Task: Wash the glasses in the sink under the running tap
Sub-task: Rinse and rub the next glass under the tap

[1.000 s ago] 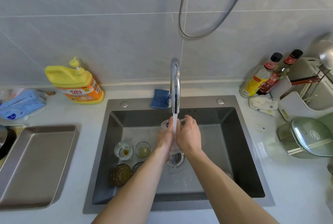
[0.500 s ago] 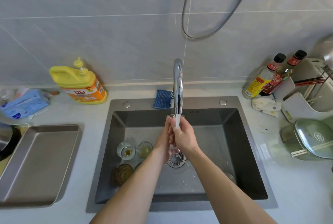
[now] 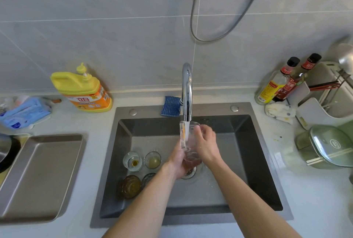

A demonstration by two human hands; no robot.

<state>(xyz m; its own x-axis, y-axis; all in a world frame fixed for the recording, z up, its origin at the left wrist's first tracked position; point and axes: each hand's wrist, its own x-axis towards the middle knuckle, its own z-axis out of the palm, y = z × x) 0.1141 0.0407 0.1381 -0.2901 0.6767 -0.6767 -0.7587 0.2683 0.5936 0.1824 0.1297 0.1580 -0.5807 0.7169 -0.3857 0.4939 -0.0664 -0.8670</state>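
Observation:
A clear glass stands upright under the chrome tap, with water running down into it. My left hand cups its base from below and the left. My right hand wraps its right side, fingers up at the rim. Both hands are over the drain in the dark steel sink. Several other glasses stand on the sink floor to the left: two clear ones with yellowish dregs, an amber one, and a dark one partly hidden by my left forearm.
A metal tray lies on the counter to the left. A yellow dish soap bottle and a blue packet stand behind it. A blue scrub pad sits by the tap base. Sauce bottles, a rack and a green lidded pot crowd the right.
My hands have opened apart around the glass: the left slid down under its base, the right moved to its side and rim. The glass now shows clearly under the stream.

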